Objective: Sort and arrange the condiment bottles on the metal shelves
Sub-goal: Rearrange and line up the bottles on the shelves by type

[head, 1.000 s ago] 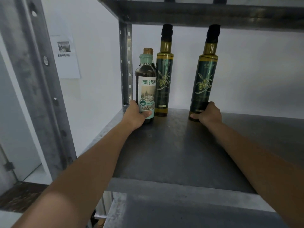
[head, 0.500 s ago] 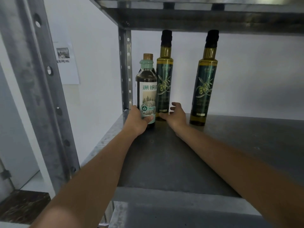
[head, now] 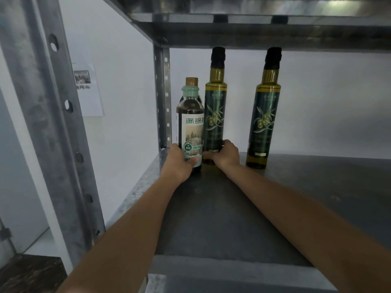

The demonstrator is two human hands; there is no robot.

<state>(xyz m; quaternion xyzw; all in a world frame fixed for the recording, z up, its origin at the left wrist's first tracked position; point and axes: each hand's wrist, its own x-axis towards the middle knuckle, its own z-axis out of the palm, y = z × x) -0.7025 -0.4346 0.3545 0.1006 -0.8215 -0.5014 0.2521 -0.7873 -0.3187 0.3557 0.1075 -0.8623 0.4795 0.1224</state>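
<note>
Two bottles grasped at shelf (head: pixel 232 210) back, 11 o'clock: your left hand (head: pixel 177 164) holds dark sauce bottle (head: pixel 190 125), your right hand (head: pixel 226 155) wraps base of olive oil bottle (head: pixel 214 106). At 1 o'clock, second olive oil bottle (head: pixel 263 117) stands apart.

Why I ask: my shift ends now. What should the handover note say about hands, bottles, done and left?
Left hand grips the dark sauce bottle low on its label.
Right hand grips the base of the first olive oil bottle, right beside it.
The second olive oil bottle stands apart to the right, untouched.
Done: all three upright at the back of the metal shelf.
Left: probably closing the gap between the oils.
</note>
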